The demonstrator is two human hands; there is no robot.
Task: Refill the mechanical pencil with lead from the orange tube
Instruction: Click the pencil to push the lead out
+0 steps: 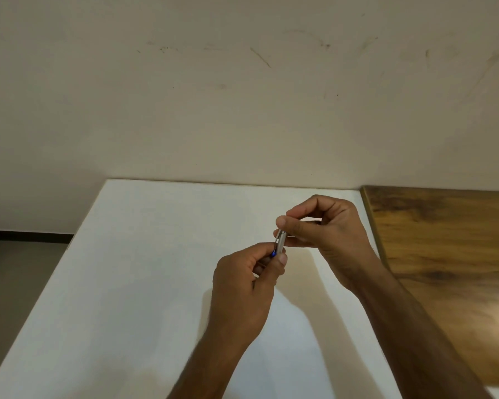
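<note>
Between our two hands, above the white table [144, 254], we hold the mechanical pencil [279, 242]. Left hand [242, 286]: fingers curled and pinching the lower part, just below a blue band. Right hand [326, 228]: thumb and fingertips pressed together on the silver upper end. Only a short silver stretch shows between the grips; the rest is hidden. To the right, a wooden board [450, 254] adjoins the table.
</note>
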